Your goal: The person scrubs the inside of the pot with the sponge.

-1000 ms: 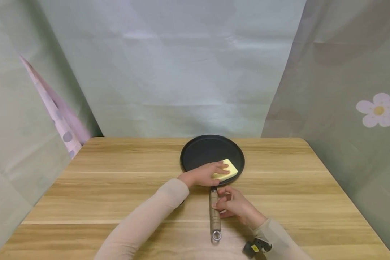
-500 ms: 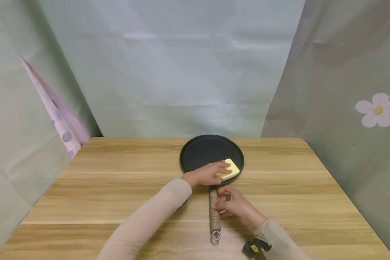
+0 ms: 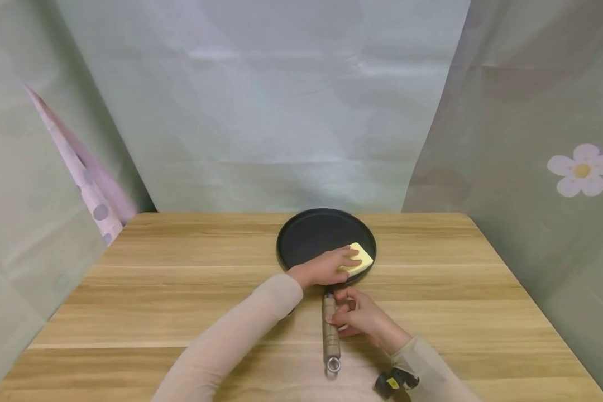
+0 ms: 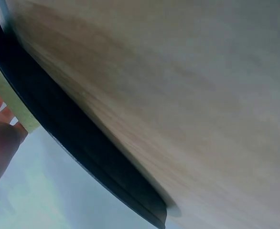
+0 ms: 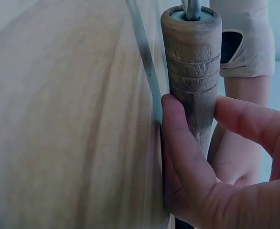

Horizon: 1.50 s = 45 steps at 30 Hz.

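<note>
A round black flat pan point(image 3: 309, 237) lies on the wooden table, its ringed wooden handle point(image 3: 331, 335) pointing toward me. My left hand point(image 3: 324, 268) holds a pale yellow sponge point(image 3: 362, 259) against the right front part of the pan's surface, fingers spread over it. In the left wrist view the sponge point(image 4: 10, 98) shows edge-on above the pan's rim point(image 4: 87, 143), with fingertips along it. My right hand point(image 3: 364, 318) pinches the pan's handle between thumb and fingers; the right wrist view shows the grip around the wood point(image 5: 192, 67) close up.
The wooden table point(image 3: 181, 251) ends at a back edge just behind the pan. Pale green cloth point(image 3: 281, 111) hangs behind and on both sides, with a flower print point(image 3: 582, 170) at the right. A black wrist camera point(image 3: 396, 383) sits at the right sleeve.
My left hand has slid the sponge a little to the right and away from me across the pan, toward its right rim. The right hand keeps its grip on the handle.
</note>
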### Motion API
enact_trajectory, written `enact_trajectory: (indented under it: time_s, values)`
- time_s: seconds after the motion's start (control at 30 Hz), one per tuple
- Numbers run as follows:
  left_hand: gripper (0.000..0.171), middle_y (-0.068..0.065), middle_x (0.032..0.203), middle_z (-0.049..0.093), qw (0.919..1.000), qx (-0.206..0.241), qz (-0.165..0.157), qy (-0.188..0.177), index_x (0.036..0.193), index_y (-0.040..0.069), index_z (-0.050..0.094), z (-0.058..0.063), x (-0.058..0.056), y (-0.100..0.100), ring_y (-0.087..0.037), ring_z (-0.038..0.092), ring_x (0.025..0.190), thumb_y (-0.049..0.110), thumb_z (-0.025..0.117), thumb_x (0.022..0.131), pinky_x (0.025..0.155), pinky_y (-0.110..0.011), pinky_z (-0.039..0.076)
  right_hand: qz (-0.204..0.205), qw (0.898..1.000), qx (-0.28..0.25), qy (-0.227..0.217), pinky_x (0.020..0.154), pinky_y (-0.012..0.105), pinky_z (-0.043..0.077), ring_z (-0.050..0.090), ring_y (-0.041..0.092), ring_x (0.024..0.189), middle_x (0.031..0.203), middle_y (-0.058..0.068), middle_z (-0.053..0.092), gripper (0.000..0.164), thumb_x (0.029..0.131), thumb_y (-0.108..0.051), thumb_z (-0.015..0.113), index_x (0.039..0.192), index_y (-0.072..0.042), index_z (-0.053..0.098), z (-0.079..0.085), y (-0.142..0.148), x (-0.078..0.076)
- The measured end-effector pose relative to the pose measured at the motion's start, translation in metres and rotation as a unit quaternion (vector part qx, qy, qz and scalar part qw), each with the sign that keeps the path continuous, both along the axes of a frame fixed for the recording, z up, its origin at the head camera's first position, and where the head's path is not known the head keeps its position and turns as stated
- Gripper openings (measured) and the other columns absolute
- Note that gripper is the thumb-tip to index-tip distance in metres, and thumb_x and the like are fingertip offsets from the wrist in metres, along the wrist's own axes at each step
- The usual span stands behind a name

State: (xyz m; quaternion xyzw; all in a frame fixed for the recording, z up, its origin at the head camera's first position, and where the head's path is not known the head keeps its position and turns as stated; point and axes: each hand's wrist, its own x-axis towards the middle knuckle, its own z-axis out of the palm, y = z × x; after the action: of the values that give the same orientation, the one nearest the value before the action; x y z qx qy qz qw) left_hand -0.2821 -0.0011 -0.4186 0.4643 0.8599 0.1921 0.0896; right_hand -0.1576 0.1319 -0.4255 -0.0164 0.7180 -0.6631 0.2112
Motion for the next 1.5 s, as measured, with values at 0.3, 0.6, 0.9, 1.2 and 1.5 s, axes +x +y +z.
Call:
enact_trajectory:
  time_s: [0.3, 0.6, 0.9, 1.2, 1.5]
  values:
    - [0.049, -0.012, 0.152, 0.035, 0.9997, -0.010, 0.022, 0.007, 0.140, 0.005, 0.049, 0.003, -0.001, 0.009, -0.032, 0.021, 0.144, 0.008, 0.058, 0.091, 0.114, -0.041, 0.026, 0.001, 1.000, 0.002, -0.002, 0.066, 0.039, 0.058, 0.061, 0.018, 0.073, 0.087, 0.012, 0.053, 0.044, 0.080, 0.003, 0.069, 0.115, 0.006, 0.043, 0.000, 0.001, 0.000]
    - [0.050, -0.011, 0.152, 0.035, 0.9983, -0.026, 0.043, 0.029, 0.140, 0.009, 0.050, 0.005, 0.001, 0.014, -0.031, 0.025, 0.143, 0.011, 0.058, 0.091, 0.112, -0.047, 0.029, -0.002, 1.000, 0.001, 0.002, 0.067, 0.039, 0.058, 0.061, 0.019, 0.073, 0.089, 0.013, 0.054, 0.045, 0.079, 0.003, 0.069, 0.116, 0.008, 0.043, -0.001, 0.001, 0.000]
    - [0.051, -0.004, 0.155, 0.031, 0.9952, -0.062, 0.073, 0.020, 0.144, 0.018, 0.047, 0.004, 0.001, 0.011, -0.026, 0.021, 0.145, 0.019, 0.059, 0.094, 0.108, -0.058, 0.029, 0.000, 1.000, -0.002, 0.006, 0.067, 0.039, 0.058, 0.061, 0.019, 0.072, 0.090, 0.014, 0.054, 0.047, 0.079, 0.002, 0.070, 0.117, 0.010, 0.043, -0.003, -0.001, -0.001]
    - [0.050, -0.004, 0.156, 0.030, 0.9950, -0.072, 0.060, 0.036, 0.145, 0.017, 0.044, 0.004, -0.005, 0.018, -0.026, 0.020, 0.145, 0.017, 0.056, 0.097, 0.109, -0.055, 0.029, -0.004, 1.000, -0.004, 0.007, 0.065, 0.040, 0.058, 0.060, 0.019, 0.073, 0.090, 0.013, 0.052, 0.047, 0.079, 0.003, 0.070, 0.117, 0.009, 0.043, -0.001, 0.002, -0.002]
    - [0.049, -0.005, 0.154, 0.034, 0.9925, -0.081, 0.074, 0.054, 0.144, 0.018, 0.047, 0.005, -0.012, 0.024, -0.025, 0.024, 0.144, 0.016, 0.056, 0.096, 0.108, -0.050, 0.033, 0.000, 1.000, -0.014, 0.010, 0.065, 0.040, 0.058, 0.061, 0.019, 0.072, 0.089, 0.014, 0.054, 0.048, 0.077, 0.004, 0.069, 0.116, 0.010, 0.042, -0.003, 0.000, 0.000]
